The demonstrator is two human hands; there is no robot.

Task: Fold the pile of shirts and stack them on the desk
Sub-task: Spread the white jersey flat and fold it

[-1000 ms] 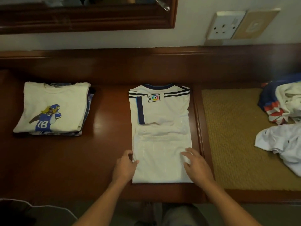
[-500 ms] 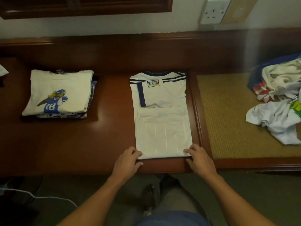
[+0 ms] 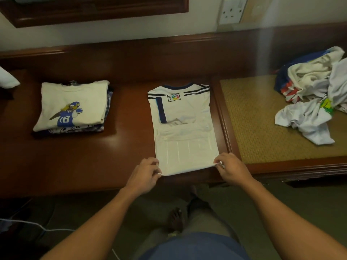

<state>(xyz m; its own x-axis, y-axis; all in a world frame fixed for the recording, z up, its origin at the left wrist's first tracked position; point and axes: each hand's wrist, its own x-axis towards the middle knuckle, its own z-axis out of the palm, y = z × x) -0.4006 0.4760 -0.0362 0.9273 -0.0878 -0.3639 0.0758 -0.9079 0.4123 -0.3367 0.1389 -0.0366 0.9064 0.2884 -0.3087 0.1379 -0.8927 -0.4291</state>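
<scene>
Pinching near corners of white jersey point(image 3: 183, 113), left hand point(image 3: 144, 175) and right hand point(image 3: 231, 168) — folded stack point(image 3: 75, 102) leftward, crumpled pile point(image 3: 311, 91) rightward.

- The room is dim and warm-toned, and the floor point(image 3: 293, 212) at the near left sinks almost to black.
- The polished desk point(image 3: 131, 147) has a soft sheen just right of the folded stack point(image 3: 73, 104), which casts a dark shadow along its near and right sides.
- The white jersey point(image 3: 185, 128) is the brightest thing here, and its pale stripes barely show.
- A hazy vertical streak crosses the far back panel point(image 3: 262, 53).
- Straight edges bow toward the frame's borders, and the corners look soft.
</scene>
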